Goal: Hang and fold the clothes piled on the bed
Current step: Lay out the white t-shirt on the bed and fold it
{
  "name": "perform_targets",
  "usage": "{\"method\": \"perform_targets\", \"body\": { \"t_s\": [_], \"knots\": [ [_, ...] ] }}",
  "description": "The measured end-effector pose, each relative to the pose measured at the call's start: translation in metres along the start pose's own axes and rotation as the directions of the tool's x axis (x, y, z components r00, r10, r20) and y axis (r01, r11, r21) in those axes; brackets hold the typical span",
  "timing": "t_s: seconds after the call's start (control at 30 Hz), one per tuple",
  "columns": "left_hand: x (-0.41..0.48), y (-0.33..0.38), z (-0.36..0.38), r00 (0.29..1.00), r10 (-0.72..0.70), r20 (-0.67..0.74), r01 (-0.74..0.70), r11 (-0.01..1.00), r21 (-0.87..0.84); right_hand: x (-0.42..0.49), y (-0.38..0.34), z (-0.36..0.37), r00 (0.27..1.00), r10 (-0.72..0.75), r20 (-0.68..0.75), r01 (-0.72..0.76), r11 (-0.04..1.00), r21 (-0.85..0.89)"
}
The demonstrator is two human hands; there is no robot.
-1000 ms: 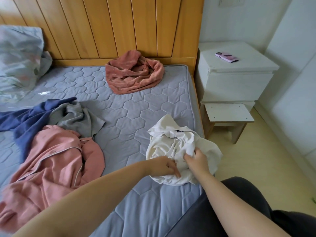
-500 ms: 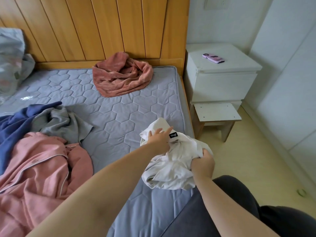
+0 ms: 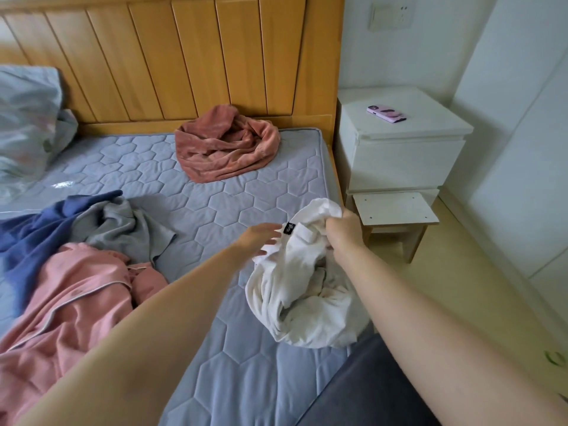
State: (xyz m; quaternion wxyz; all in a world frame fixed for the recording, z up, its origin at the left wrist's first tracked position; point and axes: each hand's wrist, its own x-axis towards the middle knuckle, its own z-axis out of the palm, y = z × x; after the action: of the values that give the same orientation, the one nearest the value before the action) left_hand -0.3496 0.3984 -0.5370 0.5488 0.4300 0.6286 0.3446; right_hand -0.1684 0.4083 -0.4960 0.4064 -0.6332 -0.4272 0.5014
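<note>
A crumpled white garment (image 3: 302, 290) (small black label near its top edge) hangs bunched at the bed's (image 3: 215, 204) right edge. A pink pyjama top (image 3: 70, 305), grey garment (image 3: 123, 229) and blue garment (image 3: 33, 232) lie heaped left; a rust-pink towel (image 3: 227, 149) sits by the headboard.

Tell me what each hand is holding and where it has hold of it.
The right hand grips the white garment by its bunched top edge, near the black label. The left hand touches it, fingers spread.

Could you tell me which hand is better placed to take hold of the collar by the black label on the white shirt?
Left. The left hand is open beside the label, while the right hand already grips the shirt.
</note>
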Motion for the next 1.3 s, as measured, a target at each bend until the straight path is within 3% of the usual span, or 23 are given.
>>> {"method": "perform_targets", "body": {
  "t_s": [0.07,0.13,0.23,0.27,0.33,0.43,0.5,0.6,0.67,0.73,0.8,0.83,0.9,0.93,1.0,1.1,1.23,1.3],
  "knots": [
    [-0.007,0.005,-0.007,0.986,-0.037,0.161,0.060,0.988,-0.143,0.004,-0.010,-0.005,0.999,-0.041,0.003,0.041,0.998,-0.056],
    [-0.004,0.000,-0.006,0.969,-0.039,0.246,0.053,0.997,-0.051,0.007,-0.016,-0.014,0.998,-0.004,0.067,0.008,0.999,-0.052],
    [0.006,-0.004,0.007,0.992,0.121,0.035,-0.126,0.941,0.315,0.006,-0.022,-0.027,0.995,0.038,0.094,-0.043,0.998,0.051],
    [0.005,-0.001,0.013,0.985,0.173,0.011,-0.167,0.925,0.340,0.006,-0.024,-0.031,0.994,0.059,0.095,-0.068,0.993,0.097],
    [0.005,0.006,0.021,0.982,0.156,0.106,-0.171,0.973,0.157,0.002,-0.030,-0.040,0.977,0.134,0.163,-0.168,0.962,0.214],
    [0.003,0.015,0.029,0.953,0.058,0.297,-0.008,0.986,-0.167,0.002,-0.034,-0.053,0.956,0.155,0.249,-0.222,0.938,0.268],
    [0.003,0.016,0.030,0.930,0.025,0.367,0.008,0.996,-0.089,0.005,-0.035,-0.063,0.961,0.111,0.255,-0.192,0.928,0.318],
    [0.000,0.014,0.029,0.924,0.030,0.381,-0.100,0.981,0.165,0.004,-0.039,-0.075,0.976,0.060,0.209,-0.143,0.900,0.411],
    [-0.003,0.012,0.027,0.909,-0.031,0.415,-0.045,0.984,0.171,0.005,-0.039,-0.084,0.980,0.063,0.188,-0.139,0.897,0.419],
    [-0.011,0.015,0.028,0.883,-0.137,0.449,0.052,0.979,0.198,0.004,-0.038,-0.093,0.955,0.083,0.284,-0.184,0.919,0.350],
    [-0.019,0.016,0.034,0.879,-0.189,0.438,-0.053,0.874,0.483,-0.001,-0.038,-0.097,0.917,0.095,0.387,-0.145,0.984,0.101],
    [-0.020,0.015,0.038,0.902,-0.162,0.401,-0.146,0.759,0.634,0.000,-0.035,-0.098,0.907,0.069,0.416,-0.043,0.997,-0.071],
    [-0.017,0.009,0.048,0.959,0.030,0.282,-0.256,0.518,0.816,-0.002,-0.029,-0.100,0.881,0.035,0.472,0.163,0.913,-0.373],
    [-0.018,0.009,0.054,0.966,0.145,0.213,-0.257,0.485,0.836,-0.005,-0.027,-0.101,0.858,0.062,0.510,0.201,0.873,-0.444],
    [-0.015,0.009,0.065,0.935,0.297,0.193,-0.328,0.520,0.788,-0.008,-0.024,-0.104,0.797,0.169,0.580,0.152,0.873,-0.463],
    [-0.012,0.011,0.081,0.875,0.291,0.386,-0.474,0.361,0.803,-0.009,-0.024,-0.109,0.724,0.214,0.655,0.060,0.927,-0.370],
    [-0.004,-0.002,0.085,0.965,0.089,0.246,-0.260,0.423,0.868,-0.013,-0.026,-0.116,0.721,0.188,0.667,0.043,0.948,-0.314],
    [0.001,-0.007,0.083,0.982,0.131,0.138,-0.181,0.419,0.890,-0.015,-0.027,-0.117,0.779,0.152,0.608,0.104,0.925,-0.365]
  ]
}}
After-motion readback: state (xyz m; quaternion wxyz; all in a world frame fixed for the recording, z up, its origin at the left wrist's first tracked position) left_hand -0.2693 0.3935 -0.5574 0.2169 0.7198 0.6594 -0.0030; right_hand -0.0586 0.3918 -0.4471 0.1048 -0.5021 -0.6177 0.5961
